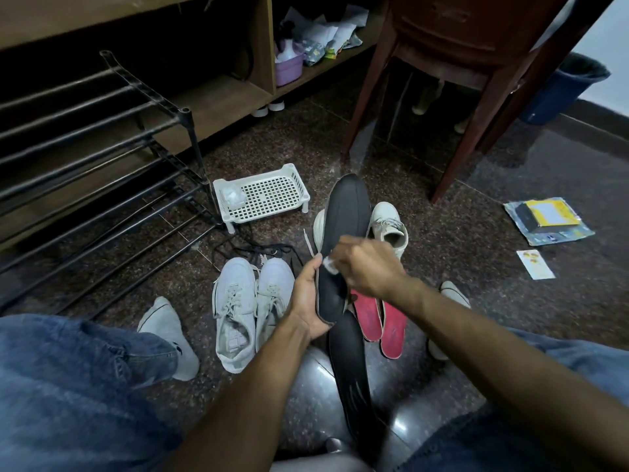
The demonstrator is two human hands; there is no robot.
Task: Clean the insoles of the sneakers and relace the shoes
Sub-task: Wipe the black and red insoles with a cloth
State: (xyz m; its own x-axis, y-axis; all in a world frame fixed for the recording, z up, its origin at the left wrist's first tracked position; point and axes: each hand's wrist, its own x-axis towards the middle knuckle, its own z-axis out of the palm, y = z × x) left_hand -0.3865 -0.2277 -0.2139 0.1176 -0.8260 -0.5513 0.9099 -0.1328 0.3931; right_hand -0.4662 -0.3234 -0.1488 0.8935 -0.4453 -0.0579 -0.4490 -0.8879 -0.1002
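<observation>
Left hand [308, 298] gripping long black foam insole [343, 233] at heel end, holding it raised over floor for steady wiping. Right hand [366, 267] pinching small white wipe [329, 265], pressing it on insole middle. Second black insole [350, 366] lying below, probably waiting for cleaning.

left hand [308, 298] palm up, fingers curled gripping; right hand [366, 267] crossed above, fingers pinching; both forearms extended.

Pair of sneakers [250, 310] left of held insole [343, 240]; tray [262, 195] beyond; second pair [386, 226] apparently behind insole; chair [476, 63] far right.
</observation>
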